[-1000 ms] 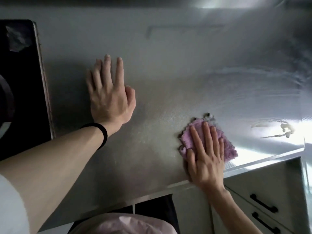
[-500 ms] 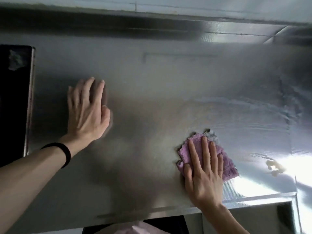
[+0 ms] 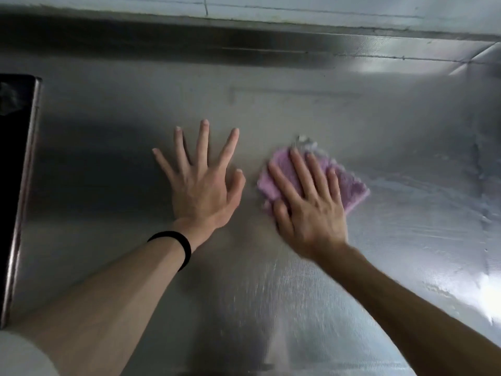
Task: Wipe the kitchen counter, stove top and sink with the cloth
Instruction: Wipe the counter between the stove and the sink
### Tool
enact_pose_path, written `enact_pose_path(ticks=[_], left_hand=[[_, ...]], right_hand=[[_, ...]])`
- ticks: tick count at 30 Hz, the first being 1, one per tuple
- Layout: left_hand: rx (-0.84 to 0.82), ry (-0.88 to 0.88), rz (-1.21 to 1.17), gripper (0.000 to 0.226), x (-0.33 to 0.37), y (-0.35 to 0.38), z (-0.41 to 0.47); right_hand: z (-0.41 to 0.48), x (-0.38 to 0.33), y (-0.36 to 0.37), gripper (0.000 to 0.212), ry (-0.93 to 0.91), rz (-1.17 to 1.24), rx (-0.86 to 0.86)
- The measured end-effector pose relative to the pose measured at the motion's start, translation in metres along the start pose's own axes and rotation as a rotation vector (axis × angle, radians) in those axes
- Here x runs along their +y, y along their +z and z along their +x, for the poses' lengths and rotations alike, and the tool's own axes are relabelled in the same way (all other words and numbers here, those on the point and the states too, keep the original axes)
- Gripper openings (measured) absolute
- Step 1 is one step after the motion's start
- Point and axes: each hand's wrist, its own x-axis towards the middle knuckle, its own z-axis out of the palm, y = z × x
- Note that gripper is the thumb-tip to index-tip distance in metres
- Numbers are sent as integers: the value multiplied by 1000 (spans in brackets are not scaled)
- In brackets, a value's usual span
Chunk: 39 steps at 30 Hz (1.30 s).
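Wiping hand: right hand (image 3: 309, 210) lies flat on the cloth (image 3: 352, 190), fingers straight and slightly apart, palm pressing down; its outline is blurred.
Cloth: purple and fluffy, bunched under the right fingers on the steel counter (image 3: 271, 294), right of centre. One corner sticks out past the little finger.
Left hand: left hand (image 3: 202, 191) is just beside the cloth, not touching it. Fingers spread wide, holding nothing. Whether the palm actually touches the counter cannot be told.
Wrist: black band (image 3: 179, 246) on the left wrist.
Surface: textured metal with wet streaks (image 3: 433, 226) right of the cloth.
Stove top: black stove top (image 3: 13, 172) at the far left edge, well apart from both hands.
Rear: raised steel ledge (image 3: 244, 42) under pale wall tiles (image 3: 325, 6).
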Motion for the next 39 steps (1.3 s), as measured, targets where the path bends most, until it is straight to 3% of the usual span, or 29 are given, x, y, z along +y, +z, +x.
enact_pose_path(ticks=[6,11,16,21,24,29,35,39], left_hand=[[23,3,18,69,-3,5,1],[24,-3,26,69,-4,6,4],[-7,-14,39,71,-1,-1,4],[-35,-29,27,71,3,-6,3],[-20,-22,40,71,1,-3,3],[6,-18,40,72,1,-1,3],[-24,-37,41,70,1,-4,5],[-13,-31,56,69,2,-5,3]], right_hand=[[154,17,-22,64,34,40,-23],[168,13,-24,63,54,68,-8],[51,-8,-12,61,78,77,71],[-155,-48,14,62,150,45,-42],[-185,-56,15,63,203,20,-124],[-95,-24,2,69,92,76,-85],[95,30,-16,63,83,71,7],[158,43,-27,64,122,109,6]])
